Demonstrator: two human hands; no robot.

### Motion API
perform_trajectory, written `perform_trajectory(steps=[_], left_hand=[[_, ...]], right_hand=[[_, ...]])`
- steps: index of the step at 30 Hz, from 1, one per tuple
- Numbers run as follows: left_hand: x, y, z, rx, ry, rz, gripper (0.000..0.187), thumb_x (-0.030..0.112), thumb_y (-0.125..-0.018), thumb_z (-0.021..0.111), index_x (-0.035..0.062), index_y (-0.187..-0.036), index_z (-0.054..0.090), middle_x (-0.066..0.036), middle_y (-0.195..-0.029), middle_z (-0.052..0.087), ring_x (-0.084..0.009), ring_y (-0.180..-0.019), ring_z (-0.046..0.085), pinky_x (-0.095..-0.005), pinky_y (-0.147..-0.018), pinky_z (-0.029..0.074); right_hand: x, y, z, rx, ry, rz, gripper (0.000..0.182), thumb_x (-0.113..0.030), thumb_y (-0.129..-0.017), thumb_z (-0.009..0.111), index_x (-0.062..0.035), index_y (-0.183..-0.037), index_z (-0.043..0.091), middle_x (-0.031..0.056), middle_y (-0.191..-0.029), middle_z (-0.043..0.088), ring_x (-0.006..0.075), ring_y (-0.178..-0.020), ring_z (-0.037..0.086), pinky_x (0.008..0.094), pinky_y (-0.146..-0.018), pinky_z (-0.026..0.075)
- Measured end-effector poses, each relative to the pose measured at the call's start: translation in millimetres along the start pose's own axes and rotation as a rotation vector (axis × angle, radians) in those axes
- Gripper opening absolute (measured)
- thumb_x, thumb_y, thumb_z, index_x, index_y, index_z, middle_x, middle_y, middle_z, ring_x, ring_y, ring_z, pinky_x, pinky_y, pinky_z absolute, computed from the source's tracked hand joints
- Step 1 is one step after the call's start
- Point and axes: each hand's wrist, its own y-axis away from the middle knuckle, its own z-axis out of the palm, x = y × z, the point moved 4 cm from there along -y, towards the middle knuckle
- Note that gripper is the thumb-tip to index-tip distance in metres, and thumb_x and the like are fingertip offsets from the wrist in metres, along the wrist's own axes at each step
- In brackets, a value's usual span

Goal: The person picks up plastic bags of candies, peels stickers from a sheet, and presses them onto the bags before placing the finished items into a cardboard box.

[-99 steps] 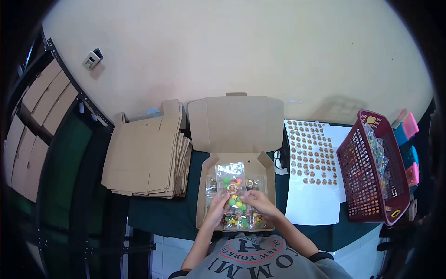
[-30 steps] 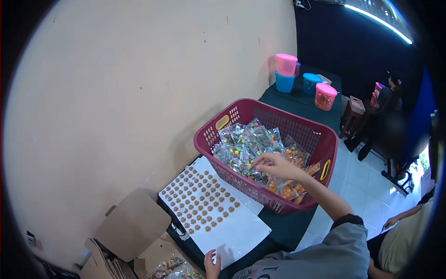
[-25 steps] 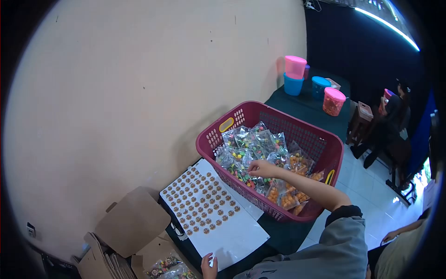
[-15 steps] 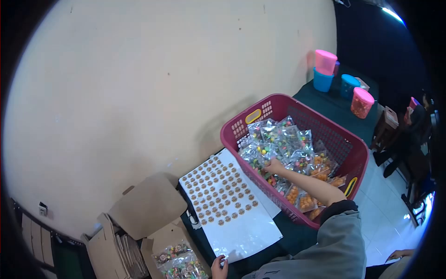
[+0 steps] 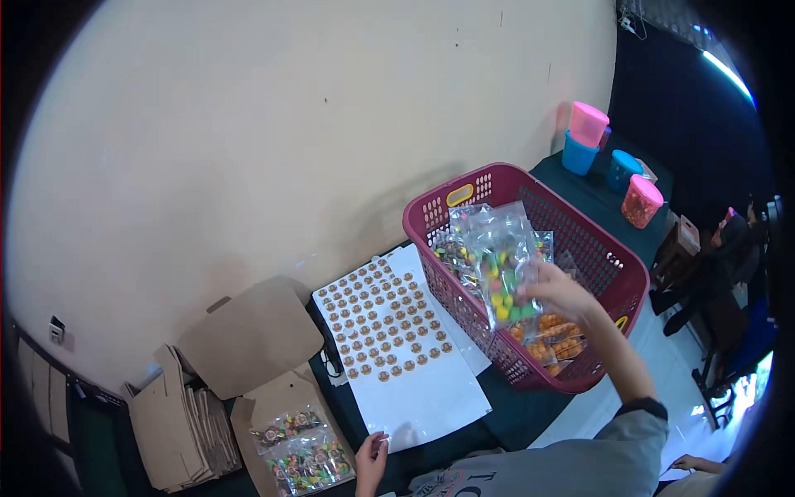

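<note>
My right hand (image 5: 561,290) grips a clear plastic bag of green, yellow and pink candies (image 5: 503,277), raised above the burgundy laundry basket (image 5: 609,265). More bags of mixed candies (image 5: 451,248) and bags of orange snacks (image 5: 553,335) lie in the basket, partly hidden behind the raised bag. Down at the front edge of a white sheet of round brown stickers (image 5: 414,406), my left hand (image 5: 370,465) has its fingertips pinched together. What they hold, if anything, is too small to make out.
An open cardboard box (image 5: 302,393) holding candy bags stands left of the sheet, beside stacked folded cardboard (image 5: 178,422). Pink and blue tubs (image 5: 580,153) stand on the dark green table behind the basket. Another person's hand (image 5: 689,464) shows at the lower right.
My right hand has come up from among the bags in the basket with one candy bag in its grip. The left hand remains by the sheet's edge. The view has shifted slightly.
</note>
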Motion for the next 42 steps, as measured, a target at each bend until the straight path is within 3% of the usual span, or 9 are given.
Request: perform_trajectory(steps=[4,11,14,25,28,32,34,39,42], left_hand=[[34,-14,14,-0.231,0.306,-0.044,0.037,0.018,-0.087,0.052,-0.0001,-0.117,0.043,-0.014,-0.109,0.055,-0.0210,-0.100,0.054,-0.0284,-0.083,0.043],[88,-21,43,-0.448,0.633,-0.175,0.041,0.024,-0.090,0.045,0.0022,-0.124,0.037,-0.012,-0.115,0.049,-0.0182,-0.104,0.051,-0.0274,-0.088,0.040],[81,-29,33,-0.412,0.444,-0.212,0.045,0.022,-0.090,0.046,0.0025,-0.128,0.031,-0.008,-0.116,0.049,-0.0143,-0.098,0.052,-0.0252,-0.084,0.041],[25,-15,-22,-0.327,1.364,-0.443,0.035,0.020,-0.090,0.045,0.0008,-0.118,0.041,-0.014,-0.110,0.052,-0.0235,-0.102,0.052,-0.0370,-0.091,0.040],[8,-9,-39,-0.293,1.379,-0.492,0.032,0.017,-0.091,0.039,0.0011,-0.119,0.039,-0.016,-0.113,0.051,-0.0272,-0.104,0.051,-0.0398,-0.093,0.039],[2,-4,-61,-0.256,1.544,-0.403,0.033,0.015,-0.091,0.037,0.0020,-0.122,0.036,-0.019,-0.117,0.046,-0.0308,-0.111,0.046,-0.0458,-0.098,0.034],[25,2,-70,-0.086,1.450,-0.327,0.033,0.014,-0.092,0.036,0.0002,-0.121,0.035,-0.020,-0.123,0.042,-0.0312,-0.117,0.040,-0.0436,-0.098,0.034],[33,10,-74,-0.148,1.352,-0.326,0.035,0.013,-0.093,0.034,-0.0023,-0.124,0.029,-0.023,-0.123,0.042,-0.0289,-0.113,0.044,-0.0383,-0.096,0.039],[27,14,-82,-0.114,1.255,-0.375,0.036,0.011,-0.092,0.035,0.0000,-0.125,0.027,-0.024,-0.125,0.039,-0.0298,-0.117,0.041,-0.0394,-0.099,0.035]], right_hand=[[5,59,64,-0.136,0.053,0.047,0.043,-0.003,-0.078,0.059,0.0024,-0.118,0.044,0.0070,-0.098,0.059,0.0127,-0.087,0.057,0.0270,-0.078,0.045],[186,65,160,-0.201,-0.400,0.400,0.031,-0.023,-0.085,0.055,0.0016,-0.105,0.052,0.0046,-0.090,0.059,0.0115,-0.080,0.056,0.0257,-0.075,0.045],[206,62,176,-0.208,-0.506,0.548,0.032,-0.025,-0.087,0.051,0.0013,-0.106,0.052,0.0054,-0.094,0.059,0.0131,-0.086,0.057,0.0281,-0.081,0.045],[239,38,241,-0.405,-0.594,0.674,0.031,-0.027,-0.090,0.045,-0.0007,-0.104,0.055,0.0075,-0.098,0.060,0.0149,-0.095,0.055,0.0303,-0.085,0.043],[270,20,249,-0.517,-0.305,0.609,0.033,-0.030,-0.089,0.046,-0.0010,-0.099,0.057,0.0064,-0.093,0.061,0.0135,-0.087,0.057,0.0291,-0.081,0.045],[308,-28,239,-0.308,-0.040,0.598,0.039,-0.040,-0.084,0.052,-0.0039,-0.093,0.060,0.0036,-0.080,0.061,0.0097,-0.060,0.053,0.0245,-0.057,0.045],[355,-65,221,-0.147,0.161,0.435,0.032,-0.033,-0.079,0.058,-0.0044,-0.092,0.061,0.0060,-0.079,0.061,0.0130,-0.060,0.055,0.0264,-0.056,0.046],[360,-113,209,0.142,0.973,-0.094,0.032,-0.021,-0.069,0.066,-0.0005,-0.093,0.058,0.0135,-0.084,0.058,0.0244,-0.077,0.055,0.0347,-0.067,0.046],[359,-118,216,0.277,1.190,-0.120,0.028,-0.020,-0.069,0.064,-0.0008,-0.087,0.057,0.0152,-0.087,0.055,0.0300,-0.084,0.053,0.0394,-0.071,0.044]])
